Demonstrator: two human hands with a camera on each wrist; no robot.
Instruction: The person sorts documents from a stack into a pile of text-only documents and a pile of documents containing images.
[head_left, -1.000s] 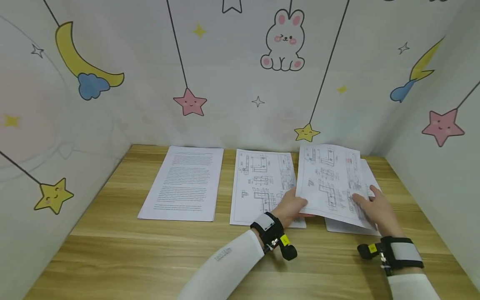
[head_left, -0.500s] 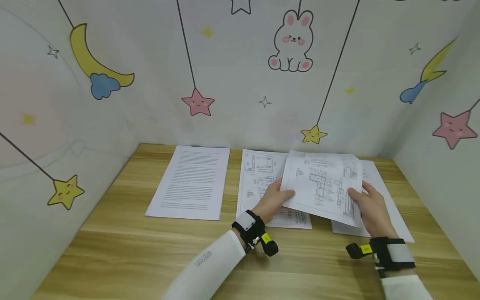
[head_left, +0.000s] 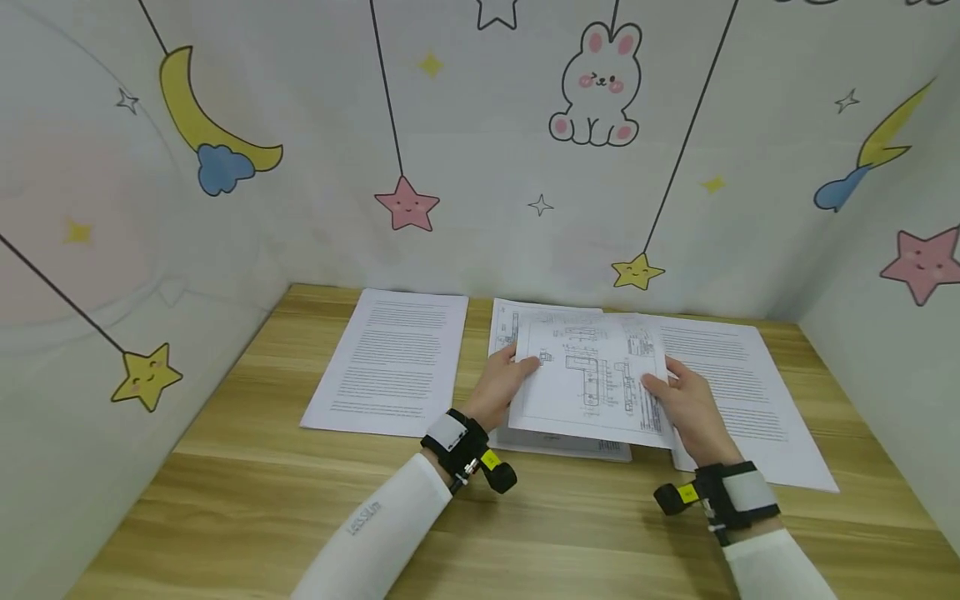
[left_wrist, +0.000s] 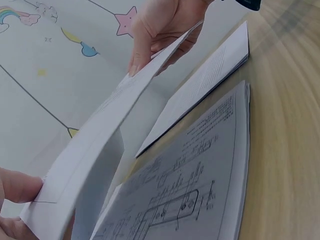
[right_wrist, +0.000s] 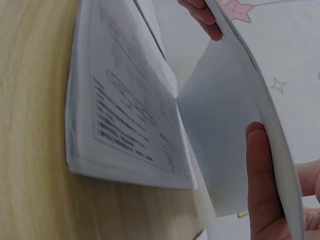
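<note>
Between my two hands I hold a thin stack of drawing sheets (head_left: 577, 400), printed with technical line drawings and lifted at a tilt. My left hand (head_left: 498, 385) pinches its left edge, thumb on top. My right hand (head_left: 693, 412) grips the right edge, thumb on the printed face and fingers underneath, as the right wrist view shows with a finger (right_wrist: 262, 175) below. Beneath lies a thicker drawing pile (left_wrist: 185, 195) on the table, mostly covered in the head view. One sheet hangs apart from the held stack on its underside.
A stack of text pages (head_left: 386, 362) lies at the left of the wooden table (head_left: 225, 500). Another text stack (head_left: 738, 392) lies to the right, beside my right hand. A patterned curtain wall (head_left: 480, 150) closes the back and sides.
Both hands have carried the drawing sheets left from over the right-hand text stack to above the middle drawing pile. More of the right text stack shows.
</note>
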